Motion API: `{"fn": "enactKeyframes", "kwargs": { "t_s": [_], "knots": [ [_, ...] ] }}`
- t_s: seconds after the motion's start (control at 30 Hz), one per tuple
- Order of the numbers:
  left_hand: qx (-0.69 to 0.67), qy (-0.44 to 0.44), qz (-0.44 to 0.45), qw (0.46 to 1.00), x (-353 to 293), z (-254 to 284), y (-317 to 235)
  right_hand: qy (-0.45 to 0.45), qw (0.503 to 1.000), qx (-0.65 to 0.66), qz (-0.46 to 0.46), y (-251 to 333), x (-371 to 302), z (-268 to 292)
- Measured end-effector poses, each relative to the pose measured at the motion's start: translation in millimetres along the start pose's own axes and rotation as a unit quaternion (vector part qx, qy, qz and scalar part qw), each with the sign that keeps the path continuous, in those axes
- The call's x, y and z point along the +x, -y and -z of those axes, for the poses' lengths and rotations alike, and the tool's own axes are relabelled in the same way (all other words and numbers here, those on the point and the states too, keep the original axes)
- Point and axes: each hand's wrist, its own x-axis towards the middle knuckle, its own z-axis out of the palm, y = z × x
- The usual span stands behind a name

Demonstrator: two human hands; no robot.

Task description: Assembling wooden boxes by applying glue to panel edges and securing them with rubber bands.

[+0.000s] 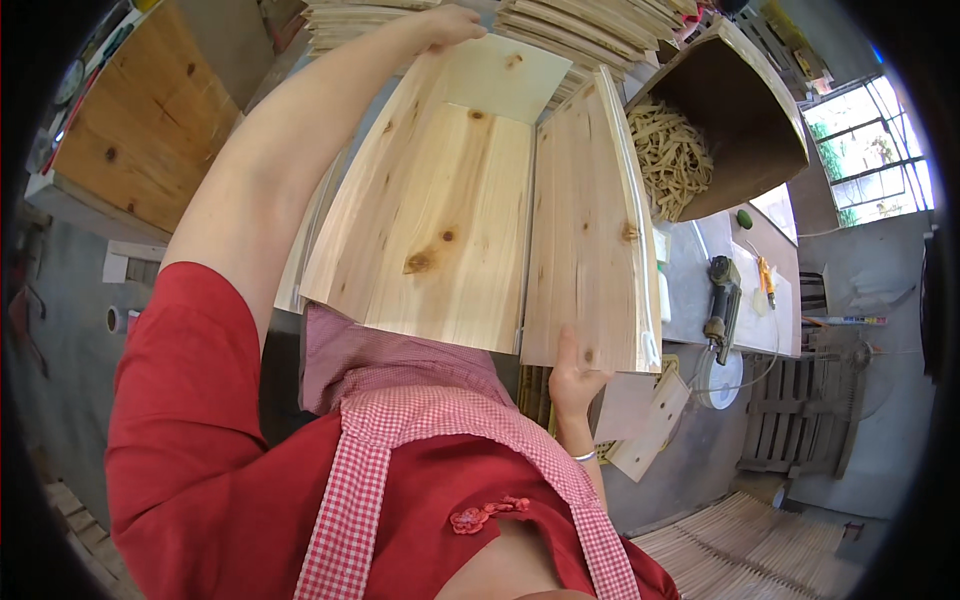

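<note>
Wooden box [455,210] | held by left hand [455,27], right hand [577,388] | carton [755,135], power tool [722,300] rightward | stacked boards [575,28] beyond

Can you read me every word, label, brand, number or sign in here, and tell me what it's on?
None can be read.
Slim coloured stick near the right edge: small marks, too blurred to read.
Wooden box: no lettering seen on the visible faces, just knots and grain.
Red-and-white apron: a checked pattern, no words seen.

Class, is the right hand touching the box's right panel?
Touching: in the head view, the right hand grips the right panel at its lower edge, thumb across it.
</note>
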Motion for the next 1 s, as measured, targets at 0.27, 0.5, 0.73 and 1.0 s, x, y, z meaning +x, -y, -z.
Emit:
{"fn": "enactKeyframes", "kwargs": {
  "t_s": [0.27,0.5,0.73,1.0],
  "knots": [
    [0.267,0.000,-0.091,0.959,40.1,-12.0,9.9,0.024,1.000,0.011,0.009,4.4,7.7,-17.7],
    [0.540,0.059,-0.136,0.829,92.8,-23.6,37.8,0.043,0.998,-0.034,0.038,3.1,7.7,-16.2],
    [0.639,0.095,-0.250,0.721,104.1,-21.5,40.8,0.080,0.996,-0.049,0.002,-2.0,8.9,-8.8],
    [0.162,-0.080,0.014,0.983,69.2,-26.1,26.0,0.133,0.984,-0.106,0.050,19.1,11.9,-11.8]
  ]
}}
